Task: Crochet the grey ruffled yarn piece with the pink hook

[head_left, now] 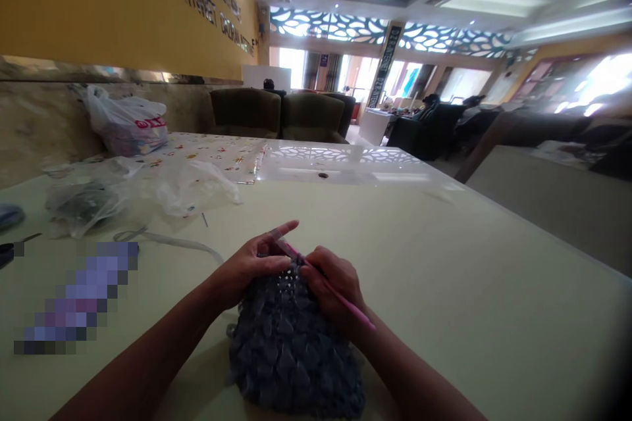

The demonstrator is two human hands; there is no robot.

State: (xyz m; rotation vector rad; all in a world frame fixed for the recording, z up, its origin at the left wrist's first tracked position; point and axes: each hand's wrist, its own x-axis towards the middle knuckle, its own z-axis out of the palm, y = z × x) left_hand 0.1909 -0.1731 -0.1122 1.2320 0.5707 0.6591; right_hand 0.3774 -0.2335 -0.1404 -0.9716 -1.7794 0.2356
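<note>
A dark grey crocheted piece (pixel 296 355) with a scaly, petal-like texture stands on the table in front of me. My left hand (pixel 259 260) pinches its top edge between thumb and fingers, the index finger stretched out with grey ribbon yarn passing over it. In my right hand (pixel 336 276) is a pink crochet hook (pixel 353 309), its handle pointing down to the right and its tip at the top edge of the work. From the left, a flat grey ribbon yarn (pixel 182 241) runs across the table toward my left hand.
On the left of the pale table (pixel 469 302) lie a crumpled clear plastic bag (pixel 89 204) with dark stuff inside and a blurred purple object (pixel 83 296). Dark scissors-like handles (pixel 7 254) lie at the left edge. A filled white bag (pixel 131 122) stands farther back, before green armchairs (pixel 247 112).
</note>
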